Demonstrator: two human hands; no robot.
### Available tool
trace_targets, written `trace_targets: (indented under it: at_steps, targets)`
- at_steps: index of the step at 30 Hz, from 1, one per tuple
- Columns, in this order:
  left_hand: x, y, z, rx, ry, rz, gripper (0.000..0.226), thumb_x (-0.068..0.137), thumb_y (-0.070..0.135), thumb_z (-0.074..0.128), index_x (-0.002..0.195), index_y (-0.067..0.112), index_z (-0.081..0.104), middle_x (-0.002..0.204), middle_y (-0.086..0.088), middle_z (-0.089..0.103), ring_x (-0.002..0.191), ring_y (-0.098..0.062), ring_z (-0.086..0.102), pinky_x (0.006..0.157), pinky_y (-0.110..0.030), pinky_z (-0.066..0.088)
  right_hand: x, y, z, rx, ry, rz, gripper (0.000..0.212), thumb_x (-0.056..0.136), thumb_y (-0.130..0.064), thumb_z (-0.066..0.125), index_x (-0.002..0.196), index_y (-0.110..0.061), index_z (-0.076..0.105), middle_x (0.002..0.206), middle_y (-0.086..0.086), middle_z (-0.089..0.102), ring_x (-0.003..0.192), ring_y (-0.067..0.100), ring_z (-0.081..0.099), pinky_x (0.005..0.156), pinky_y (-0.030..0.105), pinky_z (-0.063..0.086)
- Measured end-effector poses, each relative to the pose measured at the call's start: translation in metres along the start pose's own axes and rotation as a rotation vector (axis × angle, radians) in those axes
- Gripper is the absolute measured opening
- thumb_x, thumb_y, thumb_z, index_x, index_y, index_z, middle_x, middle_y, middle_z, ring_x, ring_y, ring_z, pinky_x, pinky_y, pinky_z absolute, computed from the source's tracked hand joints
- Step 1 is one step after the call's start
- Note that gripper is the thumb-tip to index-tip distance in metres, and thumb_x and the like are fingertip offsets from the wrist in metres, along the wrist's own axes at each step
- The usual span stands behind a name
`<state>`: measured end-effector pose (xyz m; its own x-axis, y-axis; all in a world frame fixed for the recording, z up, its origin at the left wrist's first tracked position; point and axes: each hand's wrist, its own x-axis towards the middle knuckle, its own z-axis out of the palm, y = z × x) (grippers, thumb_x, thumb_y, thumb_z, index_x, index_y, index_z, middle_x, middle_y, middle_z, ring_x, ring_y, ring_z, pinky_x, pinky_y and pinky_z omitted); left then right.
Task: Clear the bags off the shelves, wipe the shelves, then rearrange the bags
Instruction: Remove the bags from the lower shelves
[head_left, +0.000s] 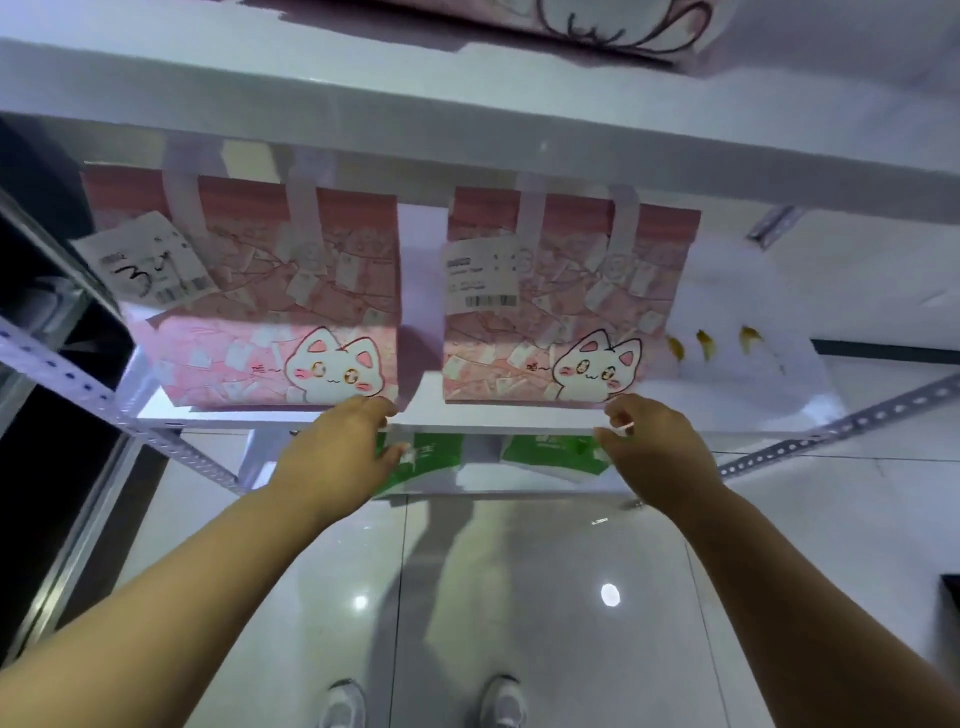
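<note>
Left bag (270, 312), right bag (561, 301) upright on shelf (493, 428); left hand (337, 441), right hand (654, 447) at bases, grip indeterminate. Risk: nudge topples them.

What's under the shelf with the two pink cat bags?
Green-and-white packages lie on the lower shelf. The upper shelf, left hand and right hand hide parts of them; print unreadable.

Two pink bags (275, 291) (561, 301) at mid-frame carry white cat faces and white straps. Green packs (550, 452) sit below, white shelf (467, 119) above, and yellow marks (706, 343) at right.
</note>
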<state>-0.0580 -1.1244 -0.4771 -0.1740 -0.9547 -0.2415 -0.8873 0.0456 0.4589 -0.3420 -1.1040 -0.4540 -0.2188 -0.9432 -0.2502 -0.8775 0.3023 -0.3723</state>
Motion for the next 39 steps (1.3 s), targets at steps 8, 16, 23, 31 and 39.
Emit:
trace_targets:
  at_steps: [8,16,23,31,39]
  targets:
    - [0.031,0.049,0.039,-0.131,0.054,-0.103,0.075,0.086,0.029,0.062,0.146,0.01,0.021,0.148,-0.012,0.032,0.124,-0.029,0.048,0.101,-0.044,0.042,0.035,0.055,-0.022,-0.01,-0.045,0.067,0.06,0.088,-0.034,0.06,0.137,-0.011,0.037,0.127,0.01,0.054,0.113,0.026,0.053,0.095,0.037,0.043]
    - [0.059,0.057,0.05,-0.201,0.103,-0.168,0.064,0.081,0.032,0.066,0.134,0.021,0.031,0.133,-0.008,0.052,0.106,-0.028,0.06,0.088,-0.043,0.051,0.056,0.055,-0.018,0.044,-0.115,-0.067,0.059,0.088,-0.023,0.062,0.138,-0.017,0.033,0.135,0.005,0.048,0.118,0.022,0.049,0.098,0.036,0.039]
    - [0.056,0.06,0.057,-0.296,0.099,-0.19,0.069,0.077,0.033,0.066,0.135,0.032,0.029,0.133,0.0,0.051,0.101,-0.028,0.062,0.082,-0.047,0.054,0.059,0.062,-0.014,0.113,-0.12,-0.084,0.061,0.085,-0.018,0.064,0.137,-0.02,0.032,0.136,0.003,0.048,0.118,0.022,0.05,0.101,0.041,0.042]
    - [0.057,0.057,0.062,-0.245,0.111,-0.203,0.076,0.08,0.033,0.066,0.142,0.029,0.023,0.138,-0.002,0.047,0.11,-0.028,0.058,0.088,-0.046,0.052,0.059,0.063,-0.012,0.141,-0.125,-0.082,0.056,0.086,-0.019,0.064,0.133,-0.018,0.035,0.132,0.004,0.051,0.116,0.022,0.05,0.1,0.04,0.043]
    - [0.044,0.064,0.059,-0.246,0.132,-0.195,0.072,0.082,0.032,0.065,0.143,0.025,0.026,0.142,-0.004,0.04,0.112,-0.027,0.056,0.088,-0.045,0.051,0.053,0.066,-0.014,0.098,-0.043,-0.024,0.062,0.088,-0.029,0.061,0.14,-0.014,0.032,0.138,0.007,0.046,0.121,0.025,0.049,0.1,0.04,0.041]
